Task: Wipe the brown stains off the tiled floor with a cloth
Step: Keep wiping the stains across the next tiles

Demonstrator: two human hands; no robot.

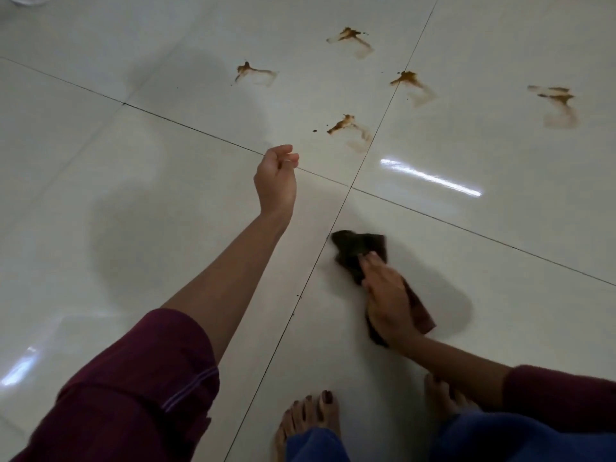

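Note:
Several brown stains mark the glossy white tiled floor (166, 201) ahead: one smear (346, 123) nearest, one (248, 70) to its far left, another (350, 36) at the back, one (408, 80) on a grout line, and one (556, 98) far right. My right hand (386, 295) presses a dark brown cloth (356, 248) flat on the floor, short of the stains. My left hand (276, 175) hovers above the tiles with its fingers curled shut, holding nothing.
My two bare feet (310, 418) stand on the tile just below the cloth. Dark grout lines (350, 186) cross between my hands. A small brown speck (314, 131) lies beside the nearest stain.

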